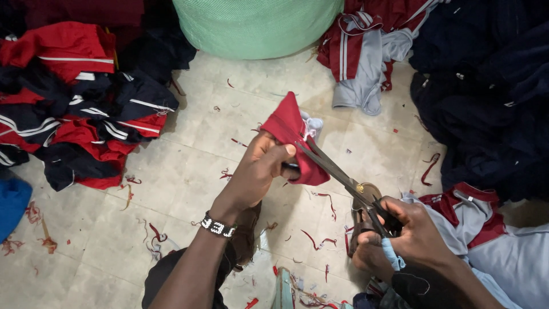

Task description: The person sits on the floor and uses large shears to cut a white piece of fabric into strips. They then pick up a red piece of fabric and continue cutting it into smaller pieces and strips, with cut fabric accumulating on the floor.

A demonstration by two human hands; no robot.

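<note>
Here, at the far left edge of the floor (189, 166), a heap of red and navy clothes (74, 109) is lying in a tumble, and red thread scraps (154, 234) are littering the tiles in front of it. At the top edge a big green sack (257, 26) is sitting.

Moving in, my left hand (257, 169), with a beaded wristband (217, 227) on the wrist, is pinching a small piece of red cloth (291, 134) between thumb and fingers, holding it up over the middle of the floor. The cloth is looking light, limp and soft to me, likely to fold away from a blade unless I am keeping it taut, so the hemmed edge right beside my thumb seems the best place to grip.

The scissors (337, 171) are reaching in from the right, blades parted, their tips touching the cloth just beside my left fingertips. My right hand (400, 237) is gripping the handles, fingers through the loops, low toward the bottom right.

Beyond it, a grey and red garment (503, 252) is lying at the bottom right corner, a dark navy pile (486, 97) is filling the right edge, and another red and grey garment (366, 51) is lying at the top.
</note>
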